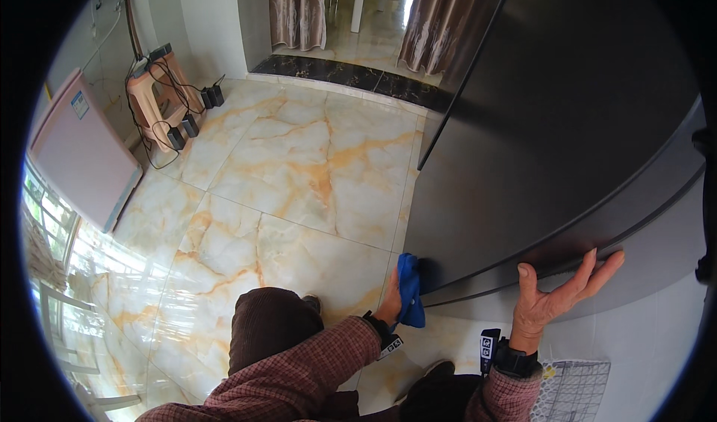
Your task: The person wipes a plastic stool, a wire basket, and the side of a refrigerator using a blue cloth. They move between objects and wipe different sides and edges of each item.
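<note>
My left hand (391, 300) holds a blue cloth (411, 292) against the lower left corner of a large dark grey panel, which looks like a refrigerator door (538, 130). The cloth hides most of its fingers. To the right, my right hand (560, 301) has its fingers spread and holds nothing. Its fingertips rest at the panel's near edge, by a dark seam. Both wrists wear black straps with small patterned tags.
A pink plastic stool (162, 100) with black adapters and cables stands at the upper left, near a pale pink appliance (84, 153). Beyond the marble-patterned floor (291, 170), a black stone threshold (325, 73) and brown curtains (299, 13) frame a doorway. A wire-grid item (577, 388) is at the lower right.
</note>
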Tool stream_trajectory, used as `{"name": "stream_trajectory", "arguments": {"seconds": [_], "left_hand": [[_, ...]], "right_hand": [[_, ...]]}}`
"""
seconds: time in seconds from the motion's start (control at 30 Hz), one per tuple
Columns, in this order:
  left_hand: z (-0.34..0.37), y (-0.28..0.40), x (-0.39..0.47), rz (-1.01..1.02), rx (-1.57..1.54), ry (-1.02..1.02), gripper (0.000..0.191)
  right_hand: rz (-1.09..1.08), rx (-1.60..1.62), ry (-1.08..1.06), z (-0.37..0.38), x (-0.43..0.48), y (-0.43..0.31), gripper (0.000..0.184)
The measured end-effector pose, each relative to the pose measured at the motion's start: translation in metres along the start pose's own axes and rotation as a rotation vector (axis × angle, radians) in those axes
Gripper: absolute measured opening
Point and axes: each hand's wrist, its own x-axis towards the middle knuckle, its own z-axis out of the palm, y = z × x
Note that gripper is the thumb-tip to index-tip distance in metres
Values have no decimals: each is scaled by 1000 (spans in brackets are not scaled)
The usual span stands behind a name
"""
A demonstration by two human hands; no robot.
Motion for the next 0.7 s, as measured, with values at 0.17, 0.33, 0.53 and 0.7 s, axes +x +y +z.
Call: {"name": "stream_trajectory", "arguments": {"seconds": [0.17, 0.33, 0.53, 0.7], "left_hand": [[-2, -9, -1, -259, -170, 112, 59], [23, 1, -8, 319, 222, 67, 53], [92, 79, -43, 722, 289, -181, 62], [117, 118, -57, 827, 370, -259, 67]], "right_hand": [[0, -1, -15, -2, 1, 1, 92], [-19, -29, -21, -3, -1, 3, 92], [8, -11, -16, -1, 0, 2, 92], [53, 20, -31, -4, 0, -1, 92]]}}
